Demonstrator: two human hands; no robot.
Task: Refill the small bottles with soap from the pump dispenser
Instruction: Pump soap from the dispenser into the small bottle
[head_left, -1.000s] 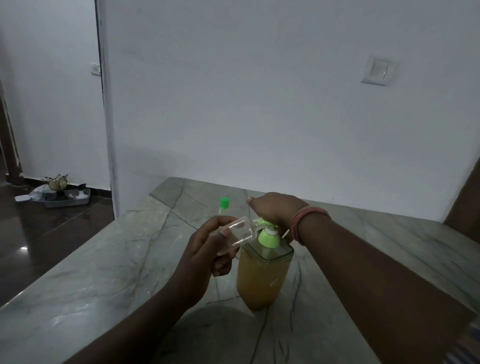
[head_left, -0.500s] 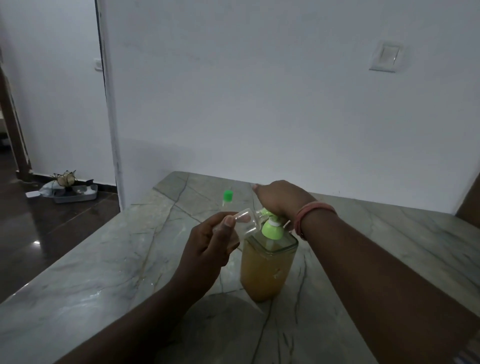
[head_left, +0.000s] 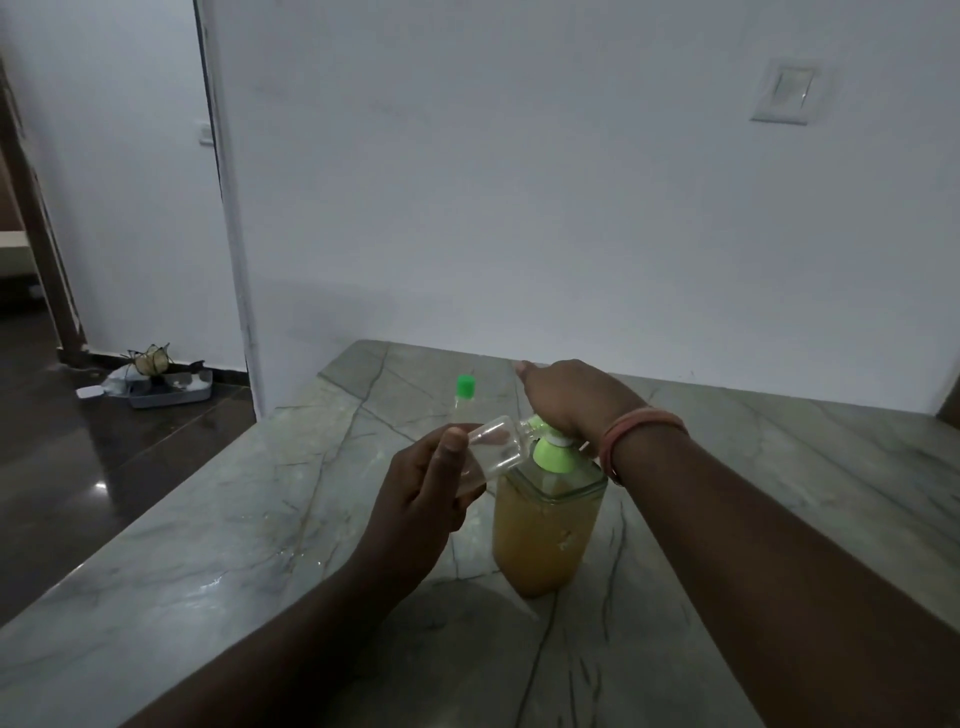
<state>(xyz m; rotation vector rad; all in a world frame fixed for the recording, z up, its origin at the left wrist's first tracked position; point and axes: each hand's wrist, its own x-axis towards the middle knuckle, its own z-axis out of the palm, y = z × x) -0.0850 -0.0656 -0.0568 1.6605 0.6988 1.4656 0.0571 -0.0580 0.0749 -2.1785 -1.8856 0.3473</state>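
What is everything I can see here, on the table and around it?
Clear small plastic bottle: one, colourless, held tilted with its mouth at the pump spout.
Square pump dispenser of amber soap: one, clear with a green pump, standing on the table.
Green-capped small bottle: one, clear, standing farther back on the table.
Grey marble table: one, veined, against the wall.
White wall switch: one, upper right on the wall.
Grey tray of odds and ends: one, on the dark floor at left.
Pink bangle: one, on the right wrist.
Left hand: grips the clear bottle.
Right hand: rests on the pump head.
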